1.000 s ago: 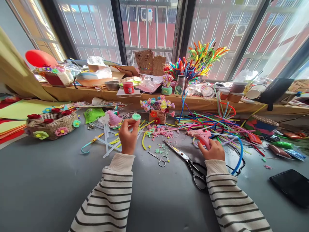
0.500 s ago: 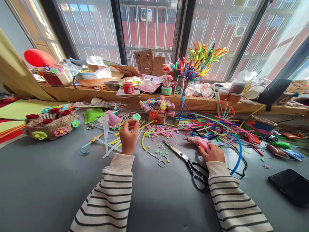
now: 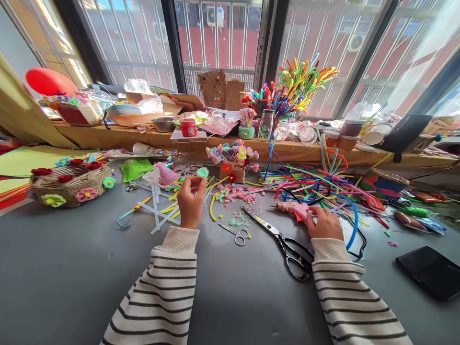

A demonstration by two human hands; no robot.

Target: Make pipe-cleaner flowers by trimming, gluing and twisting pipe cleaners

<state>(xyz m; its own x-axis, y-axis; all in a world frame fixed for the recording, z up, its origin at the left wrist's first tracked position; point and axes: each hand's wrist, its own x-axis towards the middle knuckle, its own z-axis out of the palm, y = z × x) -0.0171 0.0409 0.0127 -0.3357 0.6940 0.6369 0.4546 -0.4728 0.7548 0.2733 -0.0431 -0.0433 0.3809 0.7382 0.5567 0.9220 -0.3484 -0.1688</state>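
Note:
My left hand (image 3: pixel 190 201) is raised above the table, thumb and fingers pinching a small mint-green fuzzy flower (image 3: pixel 202 172). At the right, my right hand (image 3: pixel 326 224) has its fingers closed at the rear end of a pink hot glue gun (image 3: pixel 293 208). The gun lies on its side with its nozzle pointing left and its orange trigger showing. Black-handled scissors (image 3: pixel 282 242) lie open just left of my right wrist. Small silver scissors (image 3: pixel 239 235) rest between my hands, near pink and green fuzzy scraps (image 3: pixel 239 194).
At the left stands a woven basket (image 3: pixel 72 189) with fuzzy flowers. Clear glue sticks (image 3: pixel 156 206) lie beside my left hand. A small flower box (image 3: pixel 233 171) stands centre back. Tangled pipe cleaners (image 3: pixel 305 179) spread behind the gun. A black phone (image 3: pixel 429 272) lies far right.
My right hand has slid right and back along the glue gun, from its handle to its rear end, uncovering the trigger. My left hand still holds the flower.

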